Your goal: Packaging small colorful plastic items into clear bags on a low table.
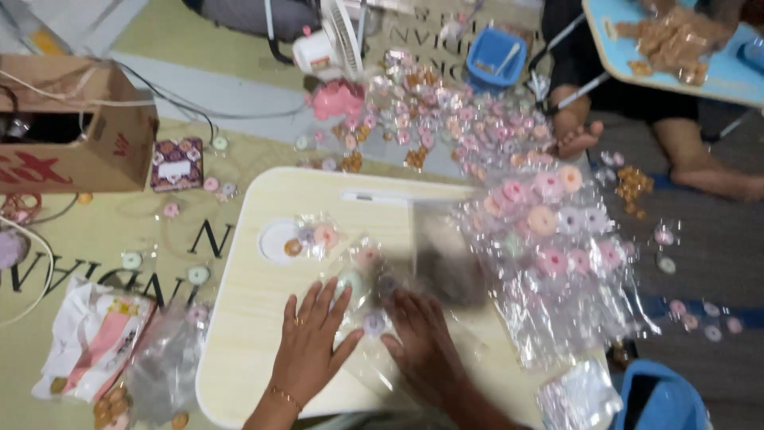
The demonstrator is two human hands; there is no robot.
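A small clear packet (362,275) with pastel rings inside lies on the cream bench (247,318), just ahead of the person's fingers. The left hand (309,342) rests flat with fingers spread, touching the packet's near edge, probably to keep the slippery film from sliding. The right hand (422,342) is blurred; I cannot tell if it pinches anything. A heap of filled packets (557,255) lies close at the right. A cardboard box (76,123) stands on the floor, well apart.
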